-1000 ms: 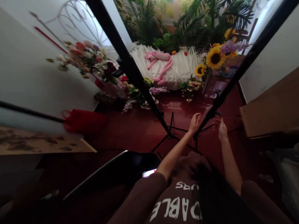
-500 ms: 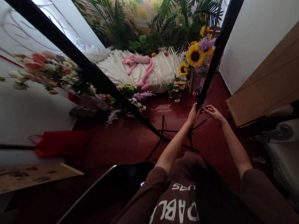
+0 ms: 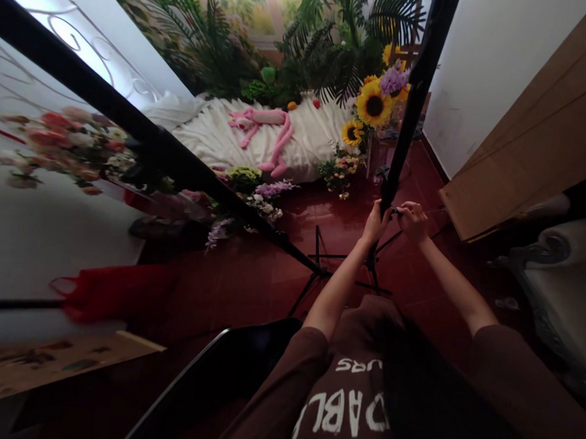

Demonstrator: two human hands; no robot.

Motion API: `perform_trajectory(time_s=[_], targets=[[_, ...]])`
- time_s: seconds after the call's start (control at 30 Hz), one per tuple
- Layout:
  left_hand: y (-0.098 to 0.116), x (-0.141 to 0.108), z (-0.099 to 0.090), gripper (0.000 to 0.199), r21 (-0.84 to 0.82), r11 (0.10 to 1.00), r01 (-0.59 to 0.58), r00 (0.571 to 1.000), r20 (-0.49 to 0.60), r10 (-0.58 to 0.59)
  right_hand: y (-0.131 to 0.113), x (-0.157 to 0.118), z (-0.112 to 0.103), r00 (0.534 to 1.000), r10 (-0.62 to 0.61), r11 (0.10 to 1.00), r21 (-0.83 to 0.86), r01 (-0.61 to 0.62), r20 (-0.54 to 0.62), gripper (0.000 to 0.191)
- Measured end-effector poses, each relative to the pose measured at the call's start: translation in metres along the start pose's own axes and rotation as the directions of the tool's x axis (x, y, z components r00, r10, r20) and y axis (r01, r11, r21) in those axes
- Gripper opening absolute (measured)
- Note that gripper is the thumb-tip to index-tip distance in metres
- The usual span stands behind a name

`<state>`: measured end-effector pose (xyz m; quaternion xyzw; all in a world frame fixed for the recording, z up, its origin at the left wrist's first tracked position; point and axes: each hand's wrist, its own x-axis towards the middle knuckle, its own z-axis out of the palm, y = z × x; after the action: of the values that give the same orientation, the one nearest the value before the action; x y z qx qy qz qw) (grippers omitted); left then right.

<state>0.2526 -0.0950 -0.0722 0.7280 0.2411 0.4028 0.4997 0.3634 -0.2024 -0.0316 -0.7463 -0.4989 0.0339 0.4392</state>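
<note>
A black light stand (image 3: 404,137) rises on the right, its legs spread on the floor. My left hand (image 3: 375,224) is wrapped round its pole at a low section. Close beside it, my right hand (image 3: 413,220) has its fingers curled and pinched on a small dark knob (image 3: 394,212) at the side of the pole. A second black stand (image 3: 211,179) slants across the left, apart from both hands.
A white-draped platform (image 3: 307,141) holds a pink plush toy (image 3: 273,123). Sunflowers (image 3: 373,106) stand beside the right pole. Pink and white flowers (image 3: 56,135), a red bag (image 3: 107,291), a black screen-like panel (image 3: 216,373) and a brown board (image 3: 518,133) surround the red floor (image 3: 241,276).
My right hand's fingers have curled in more closely round the knob. My left hand stays on the pole. The whole view has shifted slightly.
</note>
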Motion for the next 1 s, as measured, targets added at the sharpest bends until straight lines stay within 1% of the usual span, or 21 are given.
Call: perform_trajectory(time_s=[0.07,0.1,0.13,0.2,0.3,0.37,0.47,0.57,0.63,0.7,0.77,0.87,0.93,1.0], targets=[[-0.001,-0.001,0.000,0.040,-0.001,1.000,-0.003,1.000,-0.001,0.003,-0.011,-0.003,0.002,0.997,-0.079,0.996,-0.043,0.079,0.005,0.021],[-0.001,-0.001,0.001,0.041,-0.004,1.000,-0.007,1.000,0.002,0.007,-0.018,-0.004,0.003,0.994,-0.109,0.993,-0.056,0.108,-0.012,0.026],[-0.002,-0.001,0.001,0.041,-0.012,1.000,-0.009,1.000,0.004,0.009,-0.026,-0.004,0.005,0.991,-0.127,0.990,-0.065,0.124,-0.043,0.030],[-0.005,-0.001,0.002,0.042,-0.030,0.999,-0.010,1.000,0.008,0.010,-0.042,0.000,0.013,0.985,-0.116,0.990,-0.092,0.105,-0.127,0.032],[-0.010,-0.001,0.003,0.047,-0.040,0.999,-0.014,1.000,0.023,0.015,-0.061,0.015,0.031,0.977,0.000,0.991,-0.129,-0.028,-0.211,0.031],[-0.013,0.000,0.002,0.054,-0.025,1.000,-0.001,0.999,0.035,0.002,-0.068,0.028,0.043,0.961,0.109,0.986,-0.096,-0.137,-0.252,0.030],[-0.014,0.001,0.002,0.060,-0.010,1.000,0.028,0.999,0.043,-0.027,-0.073,0.044,0.055,0.931,0.261,0.965,0.063,-0.254,-0.253,0.034],[-0.013,0.001,0.003,0.062,-0.009,1.000,0.019,0.999,0.026,-0.019,-0.080,0.054,0.058,0.908,0.354,0.922,0.250,-0.297,-0.224,0.034],[-0.012,0.001,0.003,0.056,-0.001,1.000,0.015,1.000,0.026,-0.015,-0.086,0.063,0.055,0.898,0.366,0.901,0.335,-0.276,-0.243,0.033],[-0.010,0.000,0.003,0.049,0.013,1.000,0.015,0.999,0.034,-0.015,-0.094,0.076,0.046,0.904,0.331,0.904,0.366,-0.222,-0.269,0.032],[-0.007,-0.001,0.002,0.044,0.031,0.999,0.011,0.999,0.032,-0.012,-0.102,0.094,0.033,0.929,0.258,0.920,0.361,-0.153,-0.264,0.031],[-0.001,-0.002,0.002,0.041,0.047,0.999,0.020,1.000,0.016,-0.021,-0.112,0.117,0.013,0.970,0.138,0.928,0.367,-0.056,-0.200,0.035],[0.003,-0.002,0.002,0.039,0.049,0.998,0.039,0.999,-0.002,-0.039,-0.120,0.125,0.004,0.979,0.094,0.927,0.374,-0.019,-0.182,0.037],[0.006,-0.002,0.002,0.037,0.040,0.997,0.059,0.998,-0.017,-0.058,-0.126,0.125,-0.001,0.980,0.080,0.925,0.381,-0.004,-0.183,0.039]])
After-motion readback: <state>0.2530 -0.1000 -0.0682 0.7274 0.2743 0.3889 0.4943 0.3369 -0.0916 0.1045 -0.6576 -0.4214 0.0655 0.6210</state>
